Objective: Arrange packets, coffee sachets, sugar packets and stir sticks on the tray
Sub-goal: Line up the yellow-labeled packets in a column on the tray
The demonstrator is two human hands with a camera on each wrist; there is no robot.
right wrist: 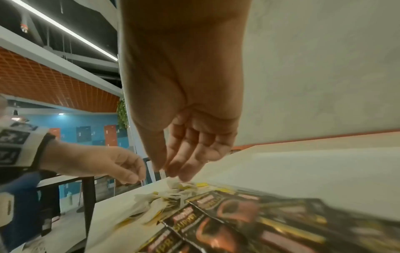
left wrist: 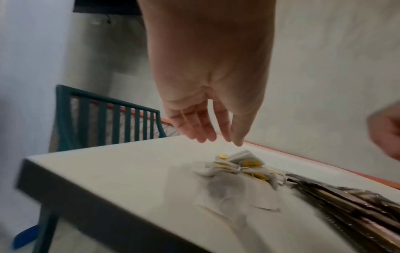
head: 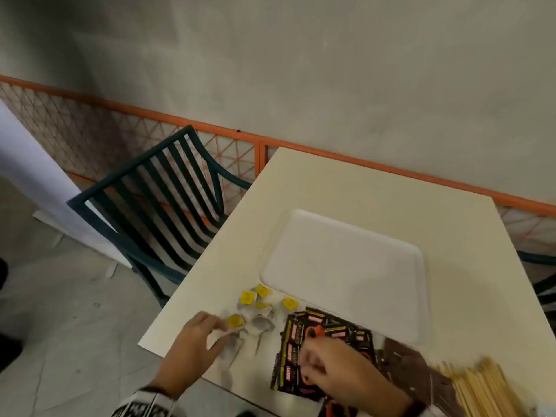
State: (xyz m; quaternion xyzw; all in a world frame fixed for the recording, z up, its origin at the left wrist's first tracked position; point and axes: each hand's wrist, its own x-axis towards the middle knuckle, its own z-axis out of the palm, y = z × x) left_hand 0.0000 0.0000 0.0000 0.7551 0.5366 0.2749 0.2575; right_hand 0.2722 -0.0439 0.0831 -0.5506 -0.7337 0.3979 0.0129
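An empty white tray (head: pixel 346 275) lies mid-table. Before its near left corner sits a heap of tea bags with yellow tags (head: pixel 258 308), (left wrist: pixel 238 166), (right wrist: pixel 173 193). Black coffee sachets (head: pixel 325 341), (right wrist: pixel 249 217), (left wrist: pixel 346 202) lie fanned out to their right, then brown sugar packets (head: pixel 415 365) and wooden stir sticks (head: pixel 481 386). My left hand (head: pixel 218 329), (left wrist: pixel 223 137) hovers just over the tea bags, fingers relaxed, holding nothing. My right hand (head: pixel 313 356), (right wrist: pixel 171 171), blurred, hangs over the coffee sachets with loose, empty fingers.
The cream table (head: pixel 331 194) ends close to my body and at the left. A dark green slatted chair (head: pixel 156 188) stands by the table's left side. An orange mesh railing (head: pixel 210 127) and a grey wall run behind.
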